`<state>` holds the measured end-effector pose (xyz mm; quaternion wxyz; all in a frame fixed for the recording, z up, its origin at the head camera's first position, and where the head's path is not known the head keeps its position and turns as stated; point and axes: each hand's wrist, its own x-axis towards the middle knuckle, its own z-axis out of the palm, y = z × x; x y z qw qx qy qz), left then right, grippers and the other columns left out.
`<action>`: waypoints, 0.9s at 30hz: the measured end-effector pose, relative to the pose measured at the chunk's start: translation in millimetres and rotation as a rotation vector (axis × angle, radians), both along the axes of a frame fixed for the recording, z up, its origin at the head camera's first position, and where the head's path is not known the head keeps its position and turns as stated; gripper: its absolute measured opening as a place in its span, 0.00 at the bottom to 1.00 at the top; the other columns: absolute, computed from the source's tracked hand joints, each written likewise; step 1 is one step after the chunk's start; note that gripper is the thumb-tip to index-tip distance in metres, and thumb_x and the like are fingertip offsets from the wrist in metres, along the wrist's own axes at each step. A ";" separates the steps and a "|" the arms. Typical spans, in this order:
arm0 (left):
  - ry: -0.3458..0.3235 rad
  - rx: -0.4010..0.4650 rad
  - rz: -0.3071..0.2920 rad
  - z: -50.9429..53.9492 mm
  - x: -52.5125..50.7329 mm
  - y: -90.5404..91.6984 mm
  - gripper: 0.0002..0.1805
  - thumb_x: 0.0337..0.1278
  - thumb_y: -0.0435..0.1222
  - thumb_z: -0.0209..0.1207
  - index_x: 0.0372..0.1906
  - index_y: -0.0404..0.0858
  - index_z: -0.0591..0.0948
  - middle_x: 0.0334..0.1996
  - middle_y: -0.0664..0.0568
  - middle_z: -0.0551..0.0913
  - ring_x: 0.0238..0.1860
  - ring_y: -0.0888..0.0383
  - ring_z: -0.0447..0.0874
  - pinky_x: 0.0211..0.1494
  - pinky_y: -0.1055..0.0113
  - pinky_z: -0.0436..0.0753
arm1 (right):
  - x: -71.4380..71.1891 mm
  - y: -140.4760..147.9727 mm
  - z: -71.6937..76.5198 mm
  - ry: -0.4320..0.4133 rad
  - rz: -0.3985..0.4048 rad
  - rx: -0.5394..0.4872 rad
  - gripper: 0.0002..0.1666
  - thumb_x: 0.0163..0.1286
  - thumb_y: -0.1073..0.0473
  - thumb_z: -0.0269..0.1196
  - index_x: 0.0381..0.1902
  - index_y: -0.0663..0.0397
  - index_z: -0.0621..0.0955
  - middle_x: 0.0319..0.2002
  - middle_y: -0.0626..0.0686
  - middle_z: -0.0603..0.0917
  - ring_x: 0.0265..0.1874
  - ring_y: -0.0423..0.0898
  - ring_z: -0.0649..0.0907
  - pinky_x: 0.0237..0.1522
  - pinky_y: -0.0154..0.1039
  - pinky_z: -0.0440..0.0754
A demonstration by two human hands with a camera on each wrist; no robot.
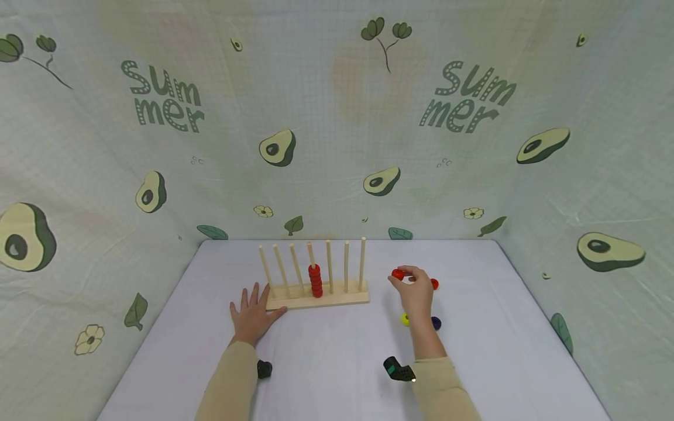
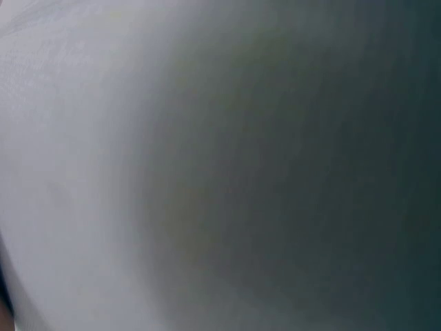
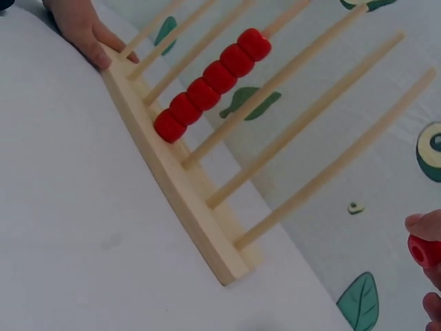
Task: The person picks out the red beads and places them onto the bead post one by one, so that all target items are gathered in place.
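A light wooden peg rack with several upright rods stands on the white table. Its middle rod carries a stack of several red beads, also plain in the right wrist view. My left hand rests at the rack's left end, fingers spread, thumb along the front edge of the base. Right of the rack, my right hand pinches a red bead between thumb and fingers, above the table. The bead's hole shows in the right wrist view. The left wrist view is mostly a dark blur.
Loose beads lie around my right hand: a red bead beyond it, a yellow bead and a dark purple bead beside the wrist. A cloth printed with avocados hangs behind the table and on both sides.
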<state>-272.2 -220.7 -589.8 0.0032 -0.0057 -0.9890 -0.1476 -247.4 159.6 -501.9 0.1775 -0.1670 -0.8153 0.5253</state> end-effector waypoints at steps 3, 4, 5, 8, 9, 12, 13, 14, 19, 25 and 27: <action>0.009 0.006 0.001 2.8 1.6 1.2 0.54 0.51 0.70 0.55 0.75 0.40 0.59 0.75 0.35 0.51 0.73 0.31 0.40 0.65 0.27 0.37 | 1.4 -6.3 4.9 0.027 0.021 -0.003 0.19 0.60 0.58 0.72 0.49 0.55 0.83 0.47 0.56 0.79 0.49 0.55 0.73 0.41 0.43 0.75; 0.013 0.009 0.000 3.4 1.9 1.5 0.54 0.51 0.69 0.55 0.75 0.39 0.60 0.75 0.35 0.51 0.73 0.30 0.40 0.65 0.27 0.37 | 1.8 -8.4 6.5 0.039 0.026 -0.005 0.19 0.60 0.59 0.72 0.49 0.56 0.83 0.47 0.56 0.79 0.49 0.55 0.73 0.40 0.44 0.75; 0.008 0.009 0.001 3.5 1.8 1.6 0.54 0.51 0.70 0.55 0.75 0.40 0.59 0.75 0.35 0.51 0.73 0.31 0.40 0.65 0.27 0.37 | 2.0 -10.3 7.8 0.048 0.033 -0.003 0.19 0.59 0.58 0.72 0.48 0.56 0.83 0.47 0.55 0.79 0.49 0.56 0.73 0.40 0.43 0.75; 0.006 0.008 -0.001 2.2 0.8 1.2 0.54 0.51 0.70 0.54 0.75 0.40 0.59 0.75 0.35 0.50 0.73 0.31 0.39 0.65 0.27 0.36 | 3.1 -17.0 12.2 0.080 0.050 0.002 0.19 0.58 0.59 0.73 0.47 0.57 0.84 0.46 0.55 0.80 0.49 0.57 0.73 0.39 0.43 0.74; 0.004 0.004 -0.002 0.9 0.3 0.8 0.54 0.51 0.71 0.54 0.76 0.40 0.58 0.75 0.35 0.50 0.73 0.31 0.39 0.65 0.27 0.36 | 3.5 -19.5 13.5 0.091 0.057 0.005 0.19 0.57 0.60 0.74 0.47 0.57 0.84 0.46 0.56 0.80 0.49 0.58 0.74 0.39 0.43 0.74; 0.001 0.008 -0.002 -0.9 -0.8 0.0 0.55 0.51 0.71 0.53 0.76 0.40 0.58 0.75 0.35 0.49 0.74 0.31 0.37 0.65 0.27 0.34 | 5.2 -27.1 17.0 0.114 0.088 0.012 0.19 0.57 0.60 0.74 0.46 0.58 0.84 0.45 0.55 0.80 0.48 0.57 0.74 0.41 0.44 0.73; 0.002 0.011 -0.002 -0.7 -0.9 -0.1 0.55 0.51 0.71 0.54 0.76 0.40 0.58 0.75 0.35 0.49 0.74 0.31 0.37 0.65 0.27 0.34 | 5.9 -29.9 17.9 0.117 0.097 0.017 0.19 0.56 0.60 0.74 0.46 0.57 0.84 0.45 0.55 0.81 0.48 0.57 0.74 0.41 0.44 0.73; 0.000 0.010 -0.002 -1.8 -1.4 -0.8 0.55 0.51 0.71 0.53 0.76 0.41 0.57 0.76 0.36 0.48 0.74 0.31 0.36 0.65 0.28 0.34 | 6.3 -32.5 18.5 0.124 0.108 0.021 0.19 0.56 0.60 0.74 0.46 0.57 0.84 0.45 0.55 0.81 0.47 0.56 0.74 0.42 0.44 0.73; 0.006 0.009 0.000 -3.7 -2.7 -2.2 0.55 0.51 0.71 0.53 0.76 0.41 0.57 0.76 0.36 0.48 0.74 0.31 0.37 0.65 0.27 0.34 | 10.5 -47.9 22.4 0.127 0.144 0.043 0.18 0.56 0.59 0.75 0.45 0.55 0.85 0.44 0.52 0.81 0.47 0.53 0.74 0.43 0.44 0.74; 0.010 0.002 0.001 -6.6 -3.8 -3.1 0.56 0.50 0.72 0.52 0.76 0.41 0.57 0.76 0.36 0.48 0.74 0.31 0.37 0.65 0.27 0.34 | 13.4 -62.4 24.7 0.157 0.182 0.081 0.17 0.55 0.60 0.75 0.43 0.53 0.85 0.42 0.50 0.81 0.45 0.52 0.75 0.42 0.43 0.75; 0.009 0.008 0.000 -6.6 -4.0 -2.8 0.55 0.50 0.72 0.53 0.76 0.41 0.57 0.76 0.36 0.48 0.74 0.31 0.37 0.65 0.27 0.33 | 13.8 -66.0 25.3 0.161 0.191 0.090 0.17 0.55 0.60 0.75 0.44 0.52 0.85 0.42 0.49 0.81 0.46 0.51 0.75 0.42 0.43 0.76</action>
